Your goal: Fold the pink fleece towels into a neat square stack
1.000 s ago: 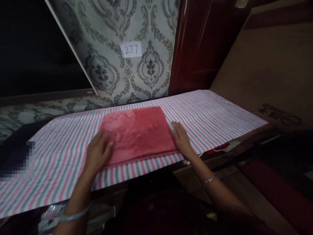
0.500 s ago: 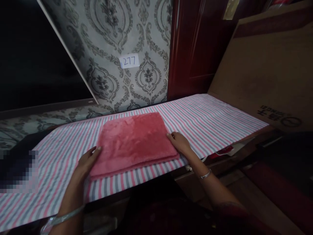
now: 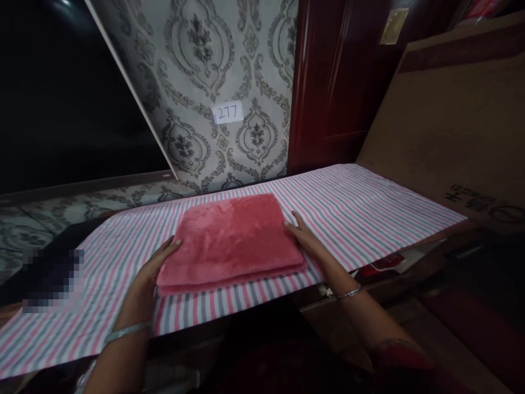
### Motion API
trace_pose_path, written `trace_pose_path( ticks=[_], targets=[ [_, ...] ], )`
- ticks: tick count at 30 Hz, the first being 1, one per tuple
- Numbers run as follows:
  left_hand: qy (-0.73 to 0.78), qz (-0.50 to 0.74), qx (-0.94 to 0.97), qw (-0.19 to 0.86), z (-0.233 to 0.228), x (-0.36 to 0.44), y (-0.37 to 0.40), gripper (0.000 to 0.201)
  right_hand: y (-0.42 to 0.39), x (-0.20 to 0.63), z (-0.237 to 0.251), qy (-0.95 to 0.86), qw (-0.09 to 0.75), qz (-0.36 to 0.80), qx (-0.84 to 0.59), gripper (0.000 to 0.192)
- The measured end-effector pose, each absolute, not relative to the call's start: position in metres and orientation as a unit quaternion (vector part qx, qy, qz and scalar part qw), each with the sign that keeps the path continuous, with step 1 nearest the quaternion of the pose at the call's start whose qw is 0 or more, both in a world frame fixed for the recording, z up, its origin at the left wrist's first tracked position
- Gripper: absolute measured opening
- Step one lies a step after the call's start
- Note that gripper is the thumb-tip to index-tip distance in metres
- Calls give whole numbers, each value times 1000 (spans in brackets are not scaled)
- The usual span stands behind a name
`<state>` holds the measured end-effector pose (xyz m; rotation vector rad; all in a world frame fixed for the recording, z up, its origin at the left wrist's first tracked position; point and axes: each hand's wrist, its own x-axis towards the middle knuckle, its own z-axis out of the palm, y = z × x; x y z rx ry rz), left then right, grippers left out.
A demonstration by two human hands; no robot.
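Seemingly from the head view, the left hand (image 3: 150,271) and right hand (image 3: 305,238) are pressing flat, fingers extended, against opposite edges of the folded pink towel (image 3: 232,238), which is lying on the striped cloth (image 3: 361,205).

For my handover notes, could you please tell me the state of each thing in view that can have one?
red plush cloth: folded flat in layers, lying on the striped sheet.
striped sheet: spread flat over the surface.
left hand: open, against the cloth's left edge.
right hand: open, against the cloth's right edge.
paper label 277: stuck on the patterned wall.
cardboard box: leaning at the right, shut as far as shown.
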<state>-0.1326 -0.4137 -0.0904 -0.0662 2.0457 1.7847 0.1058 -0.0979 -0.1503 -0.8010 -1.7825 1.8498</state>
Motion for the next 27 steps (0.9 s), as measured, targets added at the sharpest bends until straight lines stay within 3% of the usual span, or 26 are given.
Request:
trace_pose_path(
  ticks=[6,15,24,27],
  targets=[
    [729,643,104,209,-94,-140,-414,95,-107,87,-135,-622,212,719,-226,101],
    [724,660,182,84,-41,-138,-423,89,-81,65,-81,-667,332,648,-156,91],
    [735,645,26,208,-115,-134,-435,98,-89,63,-154,-630,241,674,-299,89],
    [732,644,34,221,-118,-135,-435,94,-87,67,-162,-629,239,674,-305,84]
  ],
)
